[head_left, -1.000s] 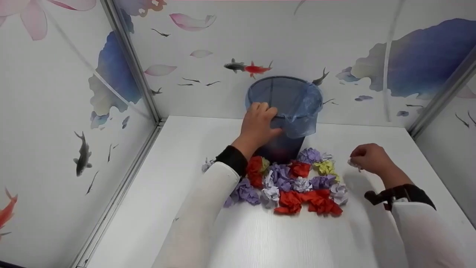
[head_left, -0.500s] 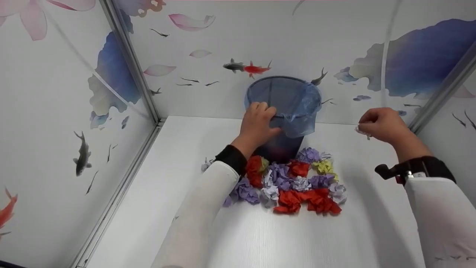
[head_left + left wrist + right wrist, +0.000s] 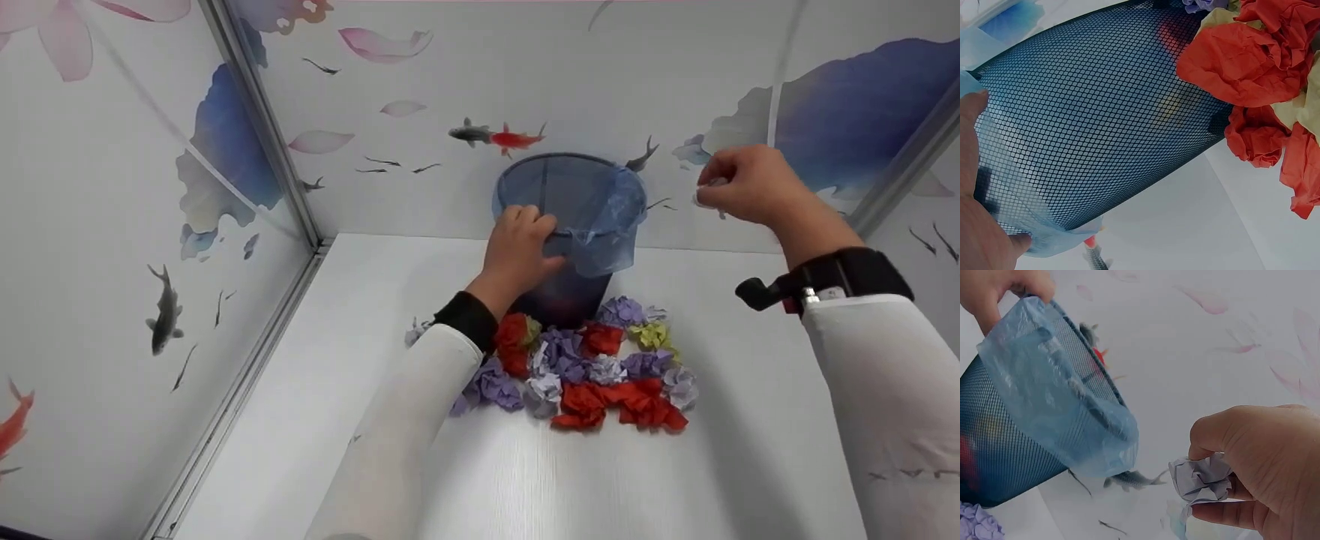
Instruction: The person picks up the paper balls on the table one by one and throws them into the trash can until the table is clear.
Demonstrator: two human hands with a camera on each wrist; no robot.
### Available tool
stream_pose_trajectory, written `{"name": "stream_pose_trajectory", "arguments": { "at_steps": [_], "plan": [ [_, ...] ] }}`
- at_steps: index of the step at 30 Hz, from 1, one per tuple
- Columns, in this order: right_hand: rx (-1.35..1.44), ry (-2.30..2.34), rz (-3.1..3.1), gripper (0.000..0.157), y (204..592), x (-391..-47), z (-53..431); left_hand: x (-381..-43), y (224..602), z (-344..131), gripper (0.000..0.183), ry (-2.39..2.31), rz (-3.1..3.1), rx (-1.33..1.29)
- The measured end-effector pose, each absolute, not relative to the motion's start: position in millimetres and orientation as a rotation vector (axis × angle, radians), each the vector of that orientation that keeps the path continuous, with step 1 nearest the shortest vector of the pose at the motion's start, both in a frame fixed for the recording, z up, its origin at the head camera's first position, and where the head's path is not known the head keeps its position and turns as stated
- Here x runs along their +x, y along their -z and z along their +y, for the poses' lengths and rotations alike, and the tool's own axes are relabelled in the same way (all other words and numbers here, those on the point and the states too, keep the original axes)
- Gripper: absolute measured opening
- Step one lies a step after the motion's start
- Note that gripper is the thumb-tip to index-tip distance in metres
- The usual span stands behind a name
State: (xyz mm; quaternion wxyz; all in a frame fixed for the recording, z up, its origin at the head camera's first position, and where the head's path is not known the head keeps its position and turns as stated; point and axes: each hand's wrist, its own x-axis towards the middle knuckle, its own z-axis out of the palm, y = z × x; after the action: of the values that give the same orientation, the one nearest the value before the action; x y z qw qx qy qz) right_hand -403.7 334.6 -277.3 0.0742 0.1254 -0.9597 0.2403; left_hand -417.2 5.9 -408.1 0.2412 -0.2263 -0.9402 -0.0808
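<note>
A dark mesh wastebasket [image 3: 566,289] lined with a blue plastic bag [image 3: 604,251] stands near the back wall. My left hand [image 3: 517,251] grips its near rim, fingers over the edge and thumb outside. To the right of the basket, at about rim height, my right hand [image 3: 754,184] pinches a crumpled white paper ball [image 3: 1202,478] between thumb and fingers. Red and yellowish shapes show dimly through the mesh in the left wrist view. Crumpled paper balls in red [image 3: 652,405], purple [image 3: 499,386], white [image 3: 544,394] and yellow [image 3: 652,336] lie heaped before the basket.
White panels with painted fish and petals enclose the white table [image 3: 570,480] at the back and sides. A metal frame post [image 3: 262,127] rises at the back left corner. One pale paper ball [image 3: 415,330] lies left of the heap, partly behind my left forearm.
My right hand has risen from low over the table to the basket's rim height, carrying the white paper ball, and lately moved left. The left hand keeps its grip on the rim.
</note>
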Motion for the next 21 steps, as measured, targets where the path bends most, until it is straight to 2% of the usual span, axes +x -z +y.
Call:
{"name": "stream_pose_trajectory", "arguments": {
  "at_steps": [11, 21],
  "plan": [
    [0.534, -0.659, -2.819, 0.021, 235, -410, 267, -417, 408, 5, 0.049, 0.287, -2.598, -0.622],
    [0.620, -0.672, -2.728, 0.022, 232, -412, 226, -416, 406, 5, 0.053, 0.273, -2.613, -0.626]
  ]
}}
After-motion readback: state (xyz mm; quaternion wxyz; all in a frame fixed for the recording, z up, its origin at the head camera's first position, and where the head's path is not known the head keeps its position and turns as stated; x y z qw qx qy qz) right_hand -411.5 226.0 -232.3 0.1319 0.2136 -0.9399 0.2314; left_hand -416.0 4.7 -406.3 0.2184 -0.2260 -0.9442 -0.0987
